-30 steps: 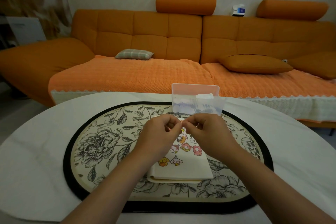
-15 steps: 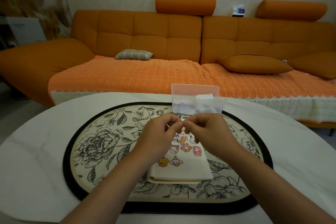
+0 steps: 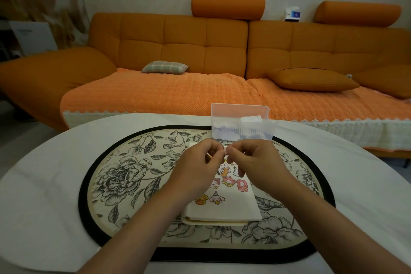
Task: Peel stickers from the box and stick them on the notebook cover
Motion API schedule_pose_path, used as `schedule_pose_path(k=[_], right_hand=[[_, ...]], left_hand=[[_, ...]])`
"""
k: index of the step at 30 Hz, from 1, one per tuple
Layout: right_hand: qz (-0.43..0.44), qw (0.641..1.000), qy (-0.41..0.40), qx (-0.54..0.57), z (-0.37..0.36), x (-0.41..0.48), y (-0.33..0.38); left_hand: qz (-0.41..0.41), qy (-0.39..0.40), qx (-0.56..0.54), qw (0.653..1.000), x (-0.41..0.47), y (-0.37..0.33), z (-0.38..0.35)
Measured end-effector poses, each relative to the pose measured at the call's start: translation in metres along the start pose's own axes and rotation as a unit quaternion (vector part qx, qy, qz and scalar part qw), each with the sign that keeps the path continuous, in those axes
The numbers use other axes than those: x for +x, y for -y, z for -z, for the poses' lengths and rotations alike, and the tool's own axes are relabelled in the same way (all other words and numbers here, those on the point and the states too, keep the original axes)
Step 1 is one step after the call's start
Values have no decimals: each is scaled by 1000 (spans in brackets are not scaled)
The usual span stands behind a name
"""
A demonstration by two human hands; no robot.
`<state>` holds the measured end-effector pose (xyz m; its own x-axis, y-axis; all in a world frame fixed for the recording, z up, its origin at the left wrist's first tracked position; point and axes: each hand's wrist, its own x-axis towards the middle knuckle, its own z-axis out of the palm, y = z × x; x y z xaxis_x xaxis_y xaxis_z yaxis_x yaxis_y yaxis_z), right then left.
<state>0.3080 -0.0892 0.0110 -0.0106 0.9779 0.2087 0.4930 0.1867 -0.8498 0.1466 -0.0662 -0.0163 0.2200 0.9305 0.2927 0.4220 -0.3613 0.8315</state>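
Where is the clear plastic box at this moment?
In the head view the clear plastic box stands slightly right of centre, on the far edge of the floral mat, just beyond the notebook.

Clear box [image 3: 241, 122] behind stickered cream notebook [image 3: 231, 207]

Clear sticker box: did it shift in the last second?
No. The clear box sits in the same place, straddling the far rim of the floral placemat, as it did in both earlier frames.
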Motion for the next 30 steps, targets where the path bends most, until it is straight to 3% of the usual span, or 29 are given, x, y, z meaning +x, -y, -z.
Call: schedule_pose_path(k=[12,26,30], right_hand=[[-30,994,25,103,-4,2,-1],[-9,996,-53,65,-10,7,-4],[10,996,-70,48,-15,10,-4]], left_hand=[[36,43,-90,994,0,-2,2],[62,63,-175,981,3,-2,15],[53,15,-119,991,6,2,14]])
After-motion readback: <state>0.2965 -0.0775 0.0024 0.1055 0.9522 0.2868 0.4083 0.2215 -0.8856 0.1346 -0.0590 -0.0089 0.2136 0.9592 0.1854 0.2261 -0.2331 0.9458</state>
